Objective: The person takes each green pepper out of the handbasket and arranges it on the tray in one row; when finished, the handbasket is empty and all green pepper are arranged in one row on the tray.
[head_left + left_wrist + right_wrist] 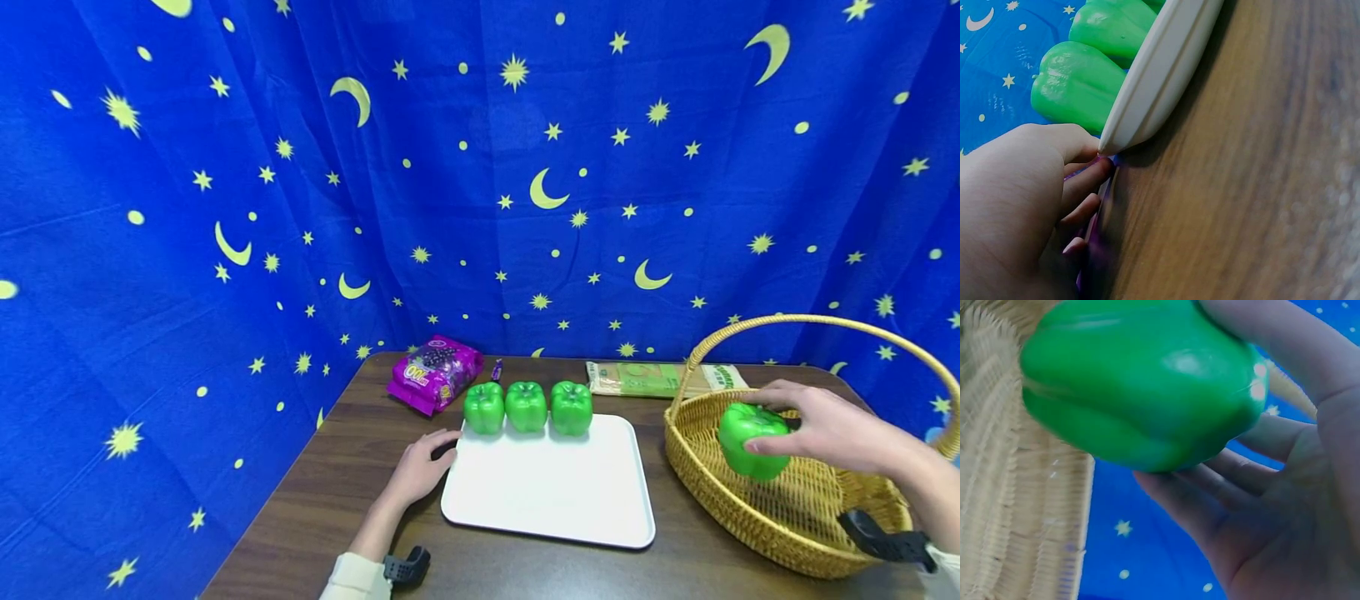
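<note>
My right hand (817, 425) grips a green bell pepper (750, 442) over the wicker basket (787, 550). The right wrist view shows the thumb on one side of this pepper (1141, 381) and fingers on the other. At the left edge of a white tray (551, 487), my left hand (416, 471) rests on the table with thumb and forefinger touching the tray's side. Three more green peppers stand in a row along the tray's far edge: a left one (484, 408), a middle one (526, 407) and a right one (572, 408).
A purple snack bag (437, 373) lies at the back left, with a small purple packet (497, 370) beside it. Behind the basket's left side lies a long flat package (637, 379). The basket's tall handle (817, 318) arches above my right hand. A blue starry curtain (465, 208) hangs behind the table.
</note>
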### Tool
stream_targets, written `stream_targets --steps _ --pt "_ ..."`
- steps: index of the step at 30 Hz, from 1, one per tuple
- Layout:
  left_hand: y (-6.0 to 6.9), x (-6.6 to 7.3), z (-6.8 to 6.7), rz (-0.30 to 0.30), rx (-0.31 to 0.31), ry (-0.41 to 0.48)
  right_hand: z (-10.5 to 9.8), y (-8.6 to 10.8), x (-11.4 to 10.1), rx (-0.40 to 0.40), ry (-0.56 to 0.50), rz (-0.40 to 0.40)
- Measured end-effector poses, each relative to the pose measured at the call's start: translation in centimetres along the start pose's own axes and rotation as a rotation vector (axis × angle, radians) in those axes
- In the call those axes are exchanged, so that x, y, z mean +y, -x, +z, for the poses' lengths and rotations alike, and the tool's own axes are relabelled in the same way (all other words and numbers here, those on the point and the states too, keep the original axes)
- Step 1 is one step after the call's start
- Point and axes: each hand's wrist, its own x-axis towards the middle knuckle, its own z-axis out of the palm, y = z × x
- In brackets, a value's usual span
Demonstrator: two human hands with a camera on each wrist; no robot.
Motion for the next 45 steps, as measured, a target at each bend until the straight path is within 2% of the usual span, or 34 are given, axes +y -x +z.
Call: stream_targets --steps 2,5,12,18,24,28,33,39,45 --pt "0.0 0.1 0.0 0.004 -0.002 0.001 -0.1 -0.2 -0.9 0.043 -0.002 -0.042" --pt "0.0 0.1 0.0 -0.003 -0.003 0.001 0.0 -0.7 -2.3 0.054 0.008 -0.076" --pt "0.1 0.0 0.0 -0.003 0.001 -0.012 1.0 -2.2 -4.8 0.016 0.008 -0.107" --pt "0.1 0.1 -0.2 0.007 -0.003 -0.008 2.1 -3.4 -6.2 0.002 -0.057 -0.124" --pt "0.1 0.1 -0.2 0.019 -0.002 -0.010 4.3 -5.0 -7.4 -0.016 -0.037 -0.136" --pt "0.2 0.2 -0.2 0.010 -0.007 0.002 6.3 -6.1 -7.7 -0.034 -0.018 -0.152" --pt "0.2 0.1 -0.2 -0.005 -0.006 -0.004 8.0 -7.4 -7.6 -0.044 -0.002 -0.119" --pt "0.1 0.2 -0.2 -0.023 -0.009 -0.004 9.0 -8.9 -7.3 -0.059 0.021 -0.060" --pt "0.1 0.2 -0.1 0.009 -0.004 -0.006 9.6 -10.2 -6.6 -0.074 0.026 -0.070"
